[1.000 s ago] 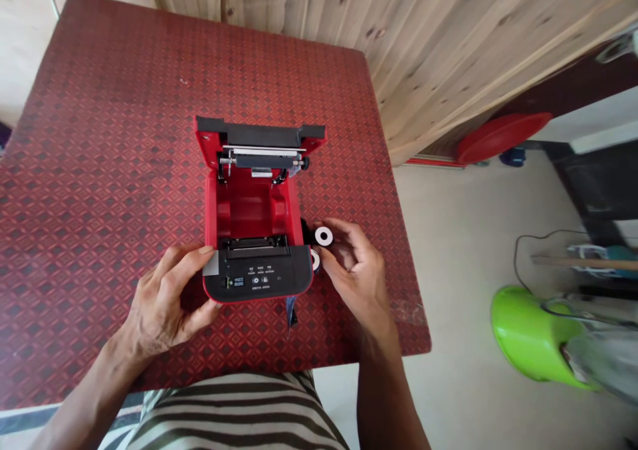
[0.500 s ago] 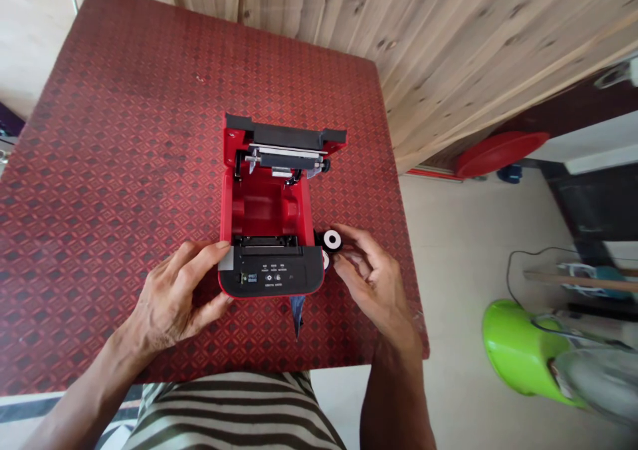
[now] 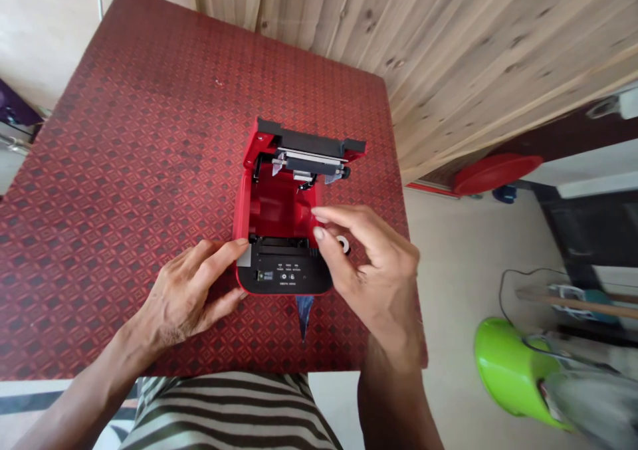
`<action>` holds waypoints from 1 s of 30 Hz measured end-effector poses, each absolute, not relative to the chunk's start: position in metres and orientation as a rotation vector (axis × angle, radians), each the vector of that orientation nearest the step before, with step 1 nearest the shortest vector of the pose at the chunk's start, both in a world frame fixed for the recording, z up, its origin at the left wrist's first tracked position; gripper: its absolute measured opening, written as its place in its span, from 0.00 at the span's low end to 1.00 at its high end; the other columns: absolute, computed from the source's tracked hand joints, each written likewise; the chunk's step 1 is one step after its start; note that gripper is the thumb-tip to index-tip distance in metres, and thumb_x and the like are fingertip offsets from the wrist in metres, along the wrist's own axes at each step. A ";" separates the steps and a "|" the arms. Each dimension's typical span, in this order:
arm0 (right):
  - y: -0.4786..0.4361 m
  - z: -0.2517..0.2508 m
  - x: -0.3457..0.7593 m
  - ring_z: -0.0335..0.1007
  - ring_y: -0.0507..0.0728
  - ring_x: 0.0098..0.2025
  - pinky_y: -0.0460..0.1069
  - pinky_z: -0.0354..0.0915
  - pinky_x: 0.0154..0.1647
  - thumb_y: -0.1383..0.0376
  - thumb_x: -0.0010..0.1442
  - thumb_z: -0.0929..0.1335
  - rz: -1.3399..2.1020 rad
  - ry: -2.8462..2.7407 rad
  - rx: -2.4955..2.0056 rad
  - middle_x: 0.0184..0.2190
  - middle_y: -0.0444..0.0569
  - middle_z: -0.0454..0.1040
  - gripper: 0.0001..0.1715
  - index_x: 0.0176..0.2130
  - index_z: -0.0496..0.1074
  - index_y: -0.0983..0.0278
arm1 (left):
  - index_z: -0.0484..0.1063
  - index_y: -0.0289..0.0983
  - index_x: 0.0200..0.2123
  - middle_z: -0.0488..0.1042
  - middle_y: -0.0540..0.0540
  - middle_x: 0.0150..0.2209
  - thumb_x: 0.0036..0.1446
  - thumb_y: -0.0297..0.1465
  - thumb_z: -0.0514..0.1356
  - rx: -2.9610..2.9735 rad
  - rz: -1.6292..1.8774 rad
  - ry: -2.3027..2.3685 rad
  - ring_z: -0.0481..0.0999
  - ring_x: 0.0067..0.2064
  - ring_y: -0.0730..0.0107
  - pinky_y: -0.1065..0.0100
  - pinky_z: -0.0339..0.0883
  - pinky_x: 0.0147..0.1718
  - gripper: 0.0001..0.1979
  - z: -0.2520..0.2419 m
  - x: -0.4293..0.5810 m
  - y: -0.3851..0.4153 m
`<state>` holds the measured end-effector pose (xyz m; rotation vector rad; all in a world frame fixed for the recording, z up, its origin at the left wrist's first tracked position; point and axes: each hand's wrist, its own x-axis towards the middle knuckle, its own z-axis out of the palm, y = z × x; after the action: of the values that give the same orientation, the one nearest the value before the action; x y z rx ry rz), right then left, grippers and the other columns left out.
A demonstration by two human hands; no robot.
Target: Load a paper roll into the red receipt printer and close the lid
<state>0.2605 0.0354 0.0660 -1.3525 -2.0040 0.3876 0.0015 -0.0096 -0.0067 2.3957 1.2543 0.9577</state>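
A red and black label printer [image 3: 286,267] rests on the table with its lid [image 3: 309,143] raised, so its red inner compartment [image 3: 279,214] shows with no roll in it. My left hand [image 3: 187,290] grips the printer's near left corner, index finger on top by a grey patch and thumb at the front edge. Over the printer's right wall is my right hand [image 3: 379,264]; its thumb and index fingertips are apart with nothing visible between them. A small white-ended roll [image 3: 343,244] shows partly behind that hand, beside the printer. From under the printer's front hangs a dark blue strip [image 3: 304,314].
The printer stands on a red patterned table [image 3: 149,157]. Wood panelling [image 3: 448,58] runs along its far right side. On the floor to the right are a green bin [image 3: 508,370], a red round lid-like object [image 3: 498,174] and cables.
My right hand has left the small rolls and moved up and left to the printer's right wall. The printer appears slightly further right in view, with my left hand still on it.
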 end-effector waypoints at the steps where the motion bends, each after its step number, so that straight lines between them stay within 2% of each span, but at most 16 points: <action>1: 0.038 0.068 0.253 0.82 0.58 0.47 0.57 0.78 0.50 0.70 0.71 0.68 0.389 -2.059 -1.318 0.46 0.49 0.83 0.12 0.50 0.78 0.57 | 0.55 0.40 0.72 0.78 0.41 0.46 0.73 0.38 0.58 2.397 0.967 1.251 0.81 0.40 0.65 0.65 0.81 0.39 0.29 -0.006 0.001 -0.010; 5: 0.049 0.070 0.234 0.80 0.60 0.53 0.60 0.76 0.58 0.70 0.73 0.66 0.435 -2.263 -1.225 0.50 0.51 0.82 0.14 0.53 0.76 0.58 | 0.56 0.40 0.72 0.79 0.41 0.47 0.72 0.39 0.59 2.387 0.971 1.257 0.82 0.40 0.64 0.65 0.81 0.38 0.29 -0.006 0.002 -0.011; 9: 0.067 0.070 0.225 0.81 0.59 0.53 0.58 0.76 0.58 0.69 0.72 0.68 0.715 -2.413 -1.247 0.51 0.51 0.82 0.15 0.57 0.74 0.61 | 0.58 0.39 0.70 0.78 0.41 0.46 0.73 0.39 0.57 2.396 0.945 1.272 0.81 0.39 0.64 0.65 0.81 0.37 0.27 -0.008 0.002 -0.012; 13: 0.085 0.075 0.221 0.81 0.61 0.53 0.59 0.74 0.59 0.70 0.67 0.72 0.849 -2.507 -1.333 0.54 0.53 0.81 0.27 0.64 0.69 0.63 | 0.57 0.39 0.71 0.78 0.41 0.47 0.73 0.39 0.58 2.397 0.945 1.277 0.81 0.40 0.65 0.66 0.80 0.38 0.28 -0.008 0.002 -0.012; 18: 0.092 0.080 0.223 0.82 0.61 0.48 0.58 0.74 0.55 0.69 0.70 0.70 0.962 -2.628 -1.290 0.50 0.51 0.83 0.23 0.63 0.69 0.61 | 0.57 0.39 0.71 0.78 0.42 0.47 0.73 0.40 0.57 2.403 0.947 1.281 0.81 0.40 0.65 0.65 0.80 0.39 0.28 -0.009 0.002 -0.012; 24: 0.082 0.083 0.218 0.83 0.63 0.47 0.59 0.76 0.52 0.68 0.71 0.70 0.818 -2.659 -1.408 0.47 0.53 0.84 0.23 0.63 0.70 0.64 | 0.57 0.38 0.71 0.78 0.42 0.45 0.73 0.40 0.58 2.395 0.961 1.273 0.80 0.38 0.66 0.66 0.79 0.37 0.28 -0.010 0.001 -0.013; 30: 0.076 0.083 0.212 0.81 0.63 0.56 0.59 0.75 0.59 0.70 0.71 0.69 0.736 -2.641 -1.379 0.58 0.57 0.81 0.21 0.62 0.72 0.65 | 0.58 0.36 0.71 0.77 0.42 0.43 0.72 0.40 0.59 2.429 1.000 1.284 0.78 0.37 0.66 0.67 0.78 0.36 0.30 -0.011 0.002 -0.015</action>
<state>0.2124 0.0757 0.0834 -1.3791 -2.6411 0.7363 0.0020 -0.0153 -0.0112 2.4287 1.2836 0.9998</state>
